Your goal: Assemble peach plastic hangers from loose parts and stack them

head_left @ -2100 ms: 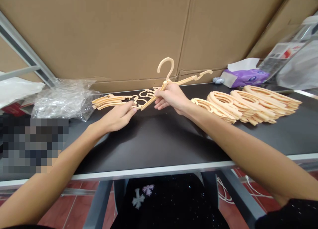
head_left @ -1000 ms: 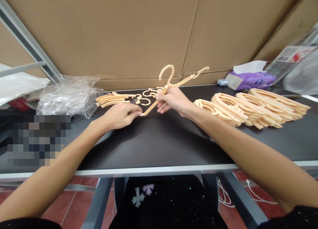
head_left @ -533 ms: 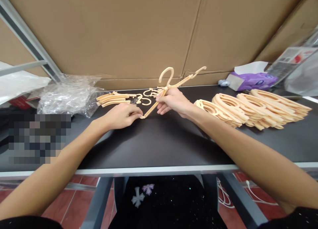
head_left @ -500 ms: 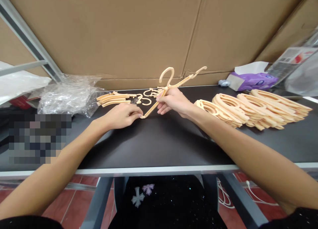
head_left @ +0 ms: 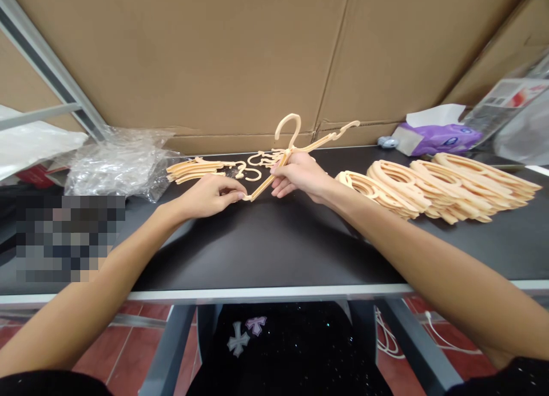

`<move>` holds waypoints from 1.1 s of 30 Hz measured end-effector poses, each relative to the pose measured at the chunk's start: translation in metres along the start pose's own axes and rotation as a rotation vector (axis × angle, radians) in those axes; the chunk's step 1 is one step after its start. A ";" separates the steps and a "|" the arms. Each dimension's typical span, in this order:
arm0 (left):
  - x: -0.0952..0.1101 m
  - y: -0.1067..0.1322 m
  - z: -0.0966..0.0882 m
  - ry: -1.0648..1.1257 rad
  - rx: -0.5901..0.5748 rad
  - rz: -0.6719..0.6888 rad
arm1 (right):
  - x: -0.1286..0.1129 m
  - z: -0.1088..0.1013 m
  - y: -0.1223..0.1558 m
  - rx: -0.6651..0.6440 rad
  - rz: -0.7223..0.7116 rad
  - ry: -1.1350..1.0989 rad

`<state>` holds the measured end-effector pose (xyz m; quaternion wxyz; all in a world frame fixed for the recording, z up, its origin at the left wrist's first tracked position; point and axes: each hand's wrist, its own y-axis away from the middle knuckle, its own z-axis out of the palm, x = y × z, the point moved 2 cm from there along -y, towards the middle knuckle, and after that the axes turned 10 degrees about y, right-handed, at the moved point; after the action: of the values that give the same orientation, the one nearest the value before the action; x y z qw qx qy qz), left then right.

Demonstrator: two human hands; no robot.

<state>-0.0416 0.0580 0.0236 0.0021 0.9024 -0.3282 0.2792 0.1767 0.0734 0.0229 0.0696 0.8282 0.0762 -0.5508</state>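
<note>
Between my hands, above the black tabletop [head_left: 266, 247], is a cream plastic clothes hanger [head_left: 261, 187] with its hook pointing up. My right hand [head_left: 298, 175] is closed around it just below the hook. At the hanger's lower left end, the thumb and fingers of my left hand [head_left: 214, 195] pinch the tip. The hanger's other arm slants up to the right, past my right hand. Several cream hanger pieces [head_left: 195, 170] lie behind my left hand, and loose hooks [head_left: 253, 174] lie behind the held hanger, partly hidden.
Stacks of cream hangers [head_left: 446, 184] lie on the right. Behind them are a purple tissue pack [head_left: 454, 137] and a small grey-blue object [head_left: 387, 142]. Clear plastic wrap [head_left: 115, 164] is heaped at the left. A cardboard wall [head_left: 214, 58] stands along the table's back edge.
The far right arm of the hanger has dipped slightly. My left hand has shifted a little upward, with its pinch still at the tip. My right hand's grip looks the same.
</note>
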 end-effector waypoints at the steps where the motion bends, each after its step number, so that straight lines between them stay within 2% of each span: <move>1: 0.000 0.000 0.000 0.018 -0.003 -0.007 | 0.000 0.000 0.000 0.000 0.000 -0.001; 10: -0.004 -0.002 0.003 0.114 0.011 -0.036 | 0.004 0.000 -0.003 -0.005 0.002 -0.017; 25: -0.007 -0.002 0.005 0.042 0.044 0.040 | 0.005 0.000 -0.004 -0.036 0.001 -0.040; 33: -0.011 -0.002 0.002 0.076 0.043 0.039 | 0.004 -0.001 -0.005 -0.040 0.010 -0.025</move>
<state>-0.0464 0.0652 0.0164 -0.0100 0.8844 -0.3393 0.3204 0.1779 0.0792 0.0191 0.0900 0.8200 0.0822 -0.5593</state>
